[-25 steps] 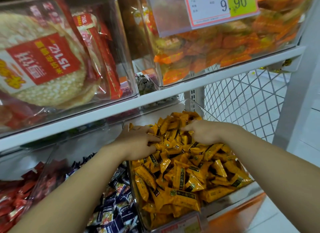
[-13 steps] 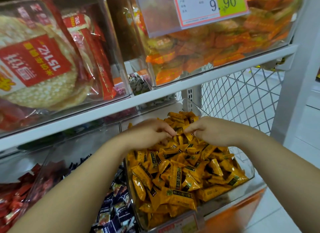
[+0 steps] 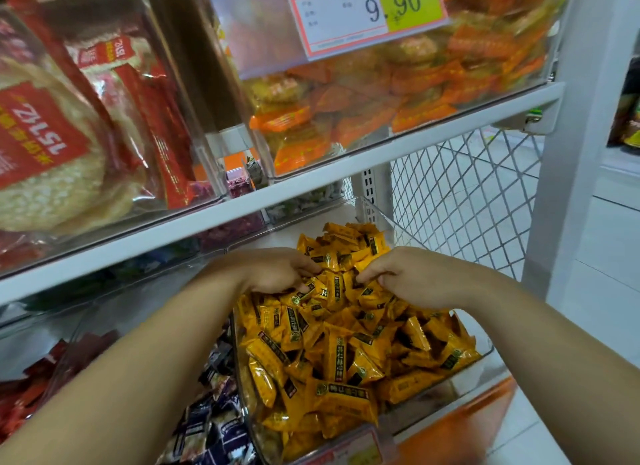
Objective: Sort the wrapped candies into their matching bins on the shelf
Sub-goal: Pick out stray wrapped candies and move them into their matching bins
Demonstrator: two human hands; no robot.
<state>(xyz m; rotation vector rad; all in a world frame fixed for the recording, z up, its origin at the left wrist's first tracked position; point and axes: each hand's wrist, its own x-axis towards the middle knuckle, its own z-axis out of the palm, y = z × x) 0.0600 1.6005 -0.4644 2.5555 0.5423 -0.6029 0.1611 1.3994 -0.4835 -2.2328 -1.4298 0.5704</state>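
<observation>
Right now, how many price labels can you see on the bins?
2. The 9.90 label hangs on the upper orange-packet bin; a second label, partly cut off, fronts the yellow candy bin. Others may be hidden.

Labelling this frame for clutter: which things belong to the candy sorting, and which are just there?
In the job: left hand, right hand, yellow candies, their clear bin, purple candies, red candies.
Just there: price tag, rice crackers, orange snack packs, wire mesh.

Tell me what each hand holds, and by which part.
Cannot be told. The left hand and the right hand are both curled into the pile of yellow candies. Whether either one pinches a candy does not show.
</observation>
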